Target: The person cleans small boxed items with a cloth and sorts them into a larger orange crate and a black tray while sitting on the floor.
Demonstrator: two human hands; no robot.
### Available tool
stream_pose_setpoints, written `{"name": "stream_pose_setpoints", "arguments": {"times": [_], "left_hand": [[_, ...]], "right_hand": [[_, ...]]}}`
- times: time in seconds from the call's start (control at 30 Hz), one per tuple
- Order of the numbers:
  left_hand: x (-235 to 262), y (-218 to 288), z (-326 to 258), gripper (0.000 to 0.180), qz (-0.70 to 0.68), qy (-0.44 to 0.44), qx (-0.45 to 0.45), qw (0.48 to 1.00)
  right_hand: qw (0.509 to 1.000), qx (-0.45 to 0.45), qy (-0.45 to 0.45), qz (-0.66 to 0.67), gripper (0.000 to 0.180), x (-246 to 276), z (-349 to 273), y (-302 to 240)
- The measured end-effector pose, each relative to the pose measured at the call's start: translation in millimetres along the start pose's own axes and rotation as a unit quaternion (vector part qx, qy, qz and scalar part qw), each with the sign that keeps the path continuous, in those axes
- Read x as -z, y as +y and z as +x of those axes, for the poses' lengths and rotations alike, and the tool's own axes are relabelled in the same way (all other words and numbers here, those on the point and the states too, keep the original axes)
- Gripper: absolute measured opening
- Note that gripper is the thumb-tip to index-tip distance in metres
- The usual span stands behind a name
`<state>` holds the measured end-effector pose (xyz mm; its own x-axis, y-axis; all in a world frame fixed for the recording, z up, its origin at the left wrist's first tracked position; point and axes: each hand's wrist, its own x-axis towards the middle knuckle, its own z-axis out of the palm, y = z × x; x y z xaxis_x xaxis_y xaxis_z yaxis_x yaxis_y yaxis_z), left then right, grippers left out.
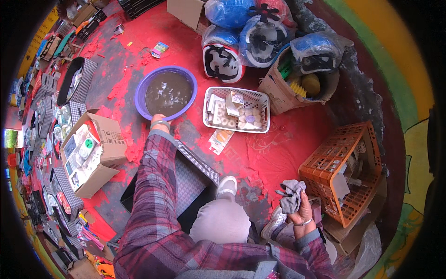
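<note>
At the near rim of a purple basin (140, 106) holding murky grey-brown water, my left hand (160, 118) is closed on the edge. Its fingers are partly hidden. My right hand (304, 209) is raised at the right, wrapped round a crumpled grey cloth (291, 195). To the right of the basin stands a white plastic basket (210, 122) with white roll-shaped pieces and small boxes in it. A flat printed package (221, 141) lies on the floor in front of that basket.
An orange crate (320, 173) lies tipped on its side at the right. Bagged helmets (264, 42) and a cardboard box (274, 90) of goods stand at the back. Left of me are another filled cardboard box (110, 139) and several checkered bins. A checkered bin (197, 174) sits by my left arm.
</note>
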<state>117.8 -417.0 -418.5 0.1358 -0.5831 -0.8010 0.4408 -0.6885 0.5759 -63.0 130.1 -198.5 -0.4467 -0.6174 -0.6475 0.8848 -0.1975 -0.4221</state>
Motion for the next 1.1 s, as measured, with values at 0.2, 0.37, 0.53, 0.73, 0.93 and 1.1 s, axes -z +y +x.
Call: {"name": "stream_pose_setpoints", "arguments": {"times": [0.2, 0.37, 0.53, 0.73, 0.93, 1.1], "left_hand": [[-7, -25, 23, 0.026, -0.059, -0.012, 0.057, 0.997], [-9, -37, 29, 0.029, -0.071, 0.021, 0.098, 0.992], [-2, -48, 36, 0.037, -0.021, 0.055, 0.099, 0.993], [11, -41, 37, 0.043, 0.048, 0.000, 0.129, 0.990], [-21, -8, -65, 0.041, 0.281, 0.049, -0.159, 0.945], [-29, -33, -304, 0.055, 0.005, -0.555, 0.195, 0.809]], "right_hand": [[1.000, -0.009, 0.024, -0.017, 0.046, 3, 5, -3], [1.000, -0.008, 0.009, -0.016, 0.042, -5, 9, -1], [0.999, 0.015, -0.022, -0.039, 0.046, -15, 12, -2], [0.999, 0.038, -0.004, -0.026, 0.049, -17, 16, -7], [0.998, 0.040, 0.014, -0.039, 0.035, -89, 48, -25], [0.961, 0.052, -0.271, -0.018, 0.028, -198, 88, -5]]}}
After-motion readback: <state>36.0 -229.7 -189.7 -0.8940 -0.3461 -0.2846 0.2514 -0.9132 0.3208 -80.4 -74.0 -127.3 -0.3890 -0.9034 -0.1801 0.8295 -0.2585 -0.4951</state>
